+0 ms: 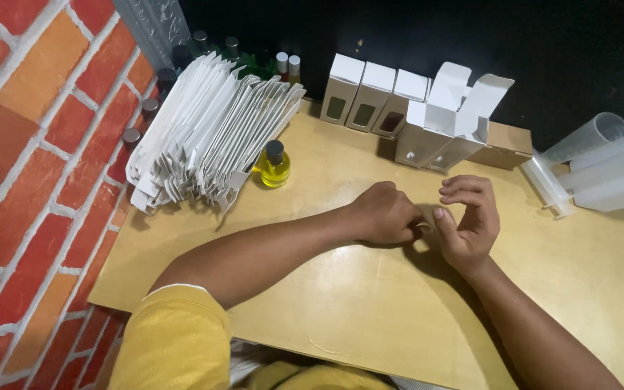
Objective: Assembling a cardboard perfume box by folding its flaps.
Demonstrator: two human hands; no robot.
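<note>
Pinching something tiny, hidden between their fingertips, the left hand (384, 214) and right hand (469, 220) are meeting, fingers curled, over the pale wooden tabletop (370, 303). It is risking slipping loose; what it is, I cannot tell.

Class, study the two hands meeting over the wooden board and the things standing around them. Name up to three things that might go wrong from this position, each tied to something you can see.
1. The left hand and right hand pinch something too small to make out; it might slip onto the board and be hard to find.
2. The small yellow bottle stands near the left forearm; a sweep could tip it.
3. The leaning stack of flat white cartons rests beside that bottle and might slide if bumped.
</note>
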